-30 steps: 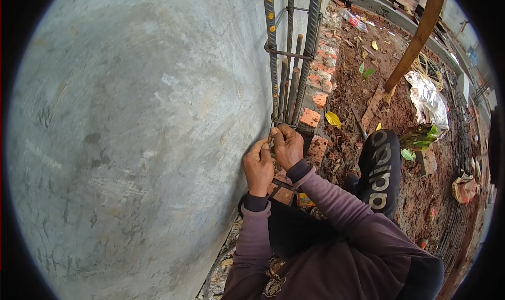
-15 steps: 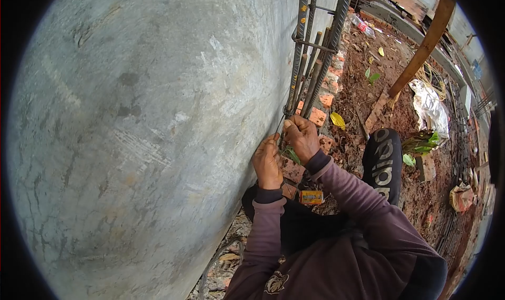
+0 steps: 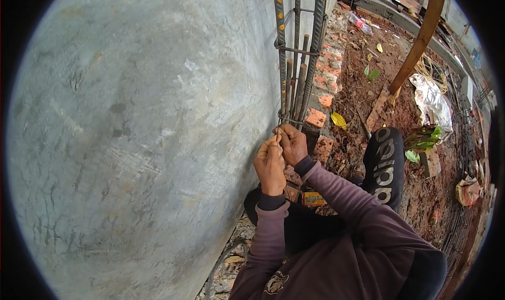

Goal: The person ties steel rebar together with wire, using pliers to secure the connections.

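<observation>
Nearest the camera, purple sleeves reaching up from the lap to both hands, set together at the foot of the rebar cage point(image 3: 297, 63). Lower and wall-side, left hand point(image 3: 270, 166), fingers pinched shut on a thin tie wire point(image 3: 278, 137) poking up out of the fingertips. Just above and touching it, right hand point(image 3: 292, 144), curled into a closed fist right under the lowest stirrup point(image 3: 288, 120); contents of that fist hidden, cannot tell whether any wire inside.

Cage directly above the grip, right hand the nearer of the two. Long axis of the bars upright, running to the top edge, hard against the grey concrete wall point(image 3: 147, 142) on the left. Wire lying roughly the same way, pointing up at the stirrup.

Just right of the hands, broken red bricks point(image 3: 322, 147); small orange box point(image 3: 313, 198) on the ground under the right forearm. Further right, black-trousered knee point(image 3: 386, 163) with white lettering. Beyond, yellow leaf point(image 3: 338, 120) on red soil, crumpled plastic sheet point(image 3: 431, 97), leaning wooden pole point(image 3: 418, 39), plastic bottle point(image 3: 357, 22) farthest off.
</observation>
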Tool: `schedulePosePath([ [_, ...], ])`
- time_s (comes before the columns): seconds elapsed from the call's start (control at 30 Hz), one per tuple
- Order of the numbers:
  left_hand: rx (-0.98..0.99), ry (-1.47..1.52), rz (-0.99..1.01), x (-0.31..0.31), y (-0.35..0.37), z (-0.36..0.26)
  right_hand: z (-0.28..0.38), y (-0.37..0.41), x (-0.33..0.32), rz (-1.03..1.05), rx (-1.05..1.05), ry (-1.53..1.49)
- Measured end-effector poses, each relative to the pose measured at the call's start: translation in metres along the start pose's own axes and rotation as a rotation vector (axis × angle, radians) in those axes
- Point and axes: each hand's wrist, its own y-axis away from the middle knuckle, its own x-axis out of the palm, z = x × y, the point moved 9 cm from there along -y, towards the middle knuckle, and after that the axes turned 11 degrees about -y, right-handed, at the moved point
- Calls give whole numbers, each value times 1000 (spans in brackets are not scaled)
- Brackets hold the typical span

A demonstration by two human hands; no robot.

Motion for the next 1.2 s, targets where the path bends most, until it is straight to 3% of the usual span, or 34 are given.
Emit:
schedulePosePath([
  [0.07, 110, -136, -2, 1, 3, -2, -32, 0, 6, -34, 12, -144],
  [0.17, 533, -715, -146, 10, 13, -33, -33, -2, 14, -63, 37, -243],
  [0.27, 564, -921, -150, 22, 25, -41, -35, -3, 12, -77, 54, -283],
  [0.4, 766, -963, -173, 25, 31, -39, -18, -15, 0, 145, -47, 154],
  [0.5, 259, -419, -49, 10, 17, -13, 2, -15, -2, 110, -129, 320],
  [0.53, 184, -354, -28, 15, 19, -20, -2, -13, -3, 25, -181, 232],
  [0.63, 193, -438, -33, 15, 16, -16, -32, -2, 6, -150, 71, 79],
  [0.73, 585, -1018, -78, 36, 27, -43, -46, -1, 12, -100, 113, -78],
  [0.8, 733, -1215, -97, 46, 39, -48, -36, -8, 13, 99, 150, -163],
  [0.87, 665, -1276, -84, 45, 42, -46, -23, -14, 7, 337, 180, -163],
  [1.0, 594, -1309, -55, 43, 42, -44, -14, -17, 8, 531, 386, -558],
  [1.07, 630, -1319, -54, 44, 42, -45, -13, -13, 8, 532, 622, -765],
  [1.17, 620, -1358, -35, 39, 41, -39, -31, -6, 13, 465, 661, -365],
  [1.2, 613, -1375, -23, 36, 42, -37, -37, 5, 24, 415, 726, -648],
])
